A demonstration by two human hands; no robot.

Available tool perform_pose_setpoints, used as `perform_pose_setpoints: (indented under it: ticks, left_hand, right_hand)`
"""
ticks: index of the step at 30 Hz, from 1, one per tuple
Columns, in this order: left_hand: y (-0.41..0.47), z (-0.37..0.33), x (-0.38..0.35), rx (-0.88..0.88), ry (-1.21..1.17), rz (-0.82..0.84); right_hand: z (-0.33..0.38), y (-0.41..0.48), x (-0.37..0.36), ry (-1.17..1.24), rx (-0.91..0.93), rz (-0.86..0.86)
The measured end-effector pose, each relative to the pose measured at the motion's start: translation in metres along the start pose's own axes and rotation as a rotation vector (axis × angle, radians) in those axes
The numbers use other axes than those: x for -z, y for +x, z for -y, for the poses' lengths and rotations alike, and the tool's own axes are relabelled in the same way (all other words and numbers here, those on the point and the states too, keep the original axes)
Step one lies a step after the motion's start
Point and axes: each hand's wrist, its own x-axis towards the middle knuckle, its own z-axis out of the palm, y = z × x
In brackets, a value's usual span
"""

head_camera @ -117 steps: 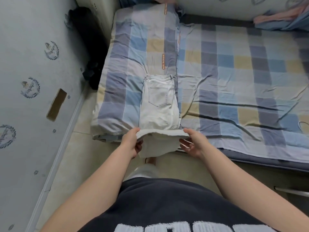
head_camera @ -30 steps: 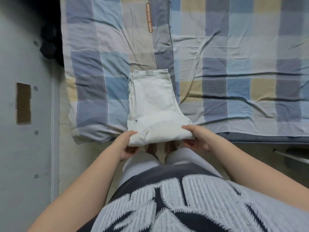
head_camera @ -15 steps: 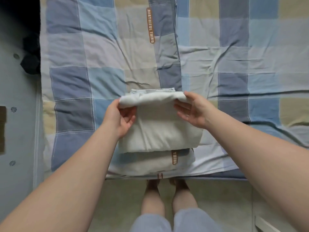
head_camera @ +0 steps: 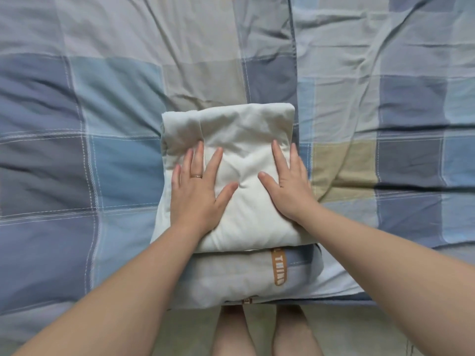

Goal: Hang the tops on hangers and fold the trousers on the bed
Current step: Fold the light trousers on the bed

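Half a second ago both hands pinched the near fold of the white trousers (head_camera: pixel 244 129) and were carrying it over toward the far end. Now that fold is laid down, and the trousers sit as a compact folded bundle on the bed (head_camera: pixel 84 155), close to its near edge and about the middle of the view.

The left hand (head_camera: pixel 196 194) lies flat on the left half of the bundle, its fingers (head_camera: pixel 214 160) straight and spread, pointing far. A ring (head_camera: pixel 197 176) shows on one of them. The right hand (head_camera: pixel 289 187) presses flat on the right half, its fingers close together and the thumb stretched out to the left. Neither hand grips the cloth. The camera has also come in closer since then.

The bundle rests on a checked quilt (head_camera: pixel 411 104) in blue, grey and beige. An orange label (head_camera: pixel 279 268) on a folded edge of the quilt lies just near of the trousers. The forearms cover the bundle's near corners. Bare legs (head_camera: pixel 231 330) stand on the floor (head_camera: pixel 359 327) below the bed edge.
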Motion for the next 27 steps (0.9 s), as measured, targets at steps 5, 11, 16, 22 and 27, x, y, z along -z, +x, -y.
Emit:
perform_pose_setpoints:
  ticks: [5,11,16,22,27]
  left_hand:
    - [-0.002,-0.013,0.007,0.411,-0.087,-0.253]
    - [0.008,0.002,0.026,0.808,-0.435,-0.084]
    - [0.019,0.034,0.057,0.734,-0.792,0.243]
    - [0.003,0.009,0.093,0.802,-1.089,0.693]
    - [-0.041,-0.011,0.127,0.868,-1.252,0.919]
  right_hand:
    - [0.001,-0.007,0.008,0.101,0.013,-0.09]
    - [-0.003,-0.003,0.042,0.31,-0.164,0.001]
    - [-0.012,0.0,0.06,0.489,-0.277,0.214]
    - [-0.006,-0.018,0.068,0.583,-0.321,0.306]
    - [0.005,-0.065,0.091,0.565,-0.407,0.317]
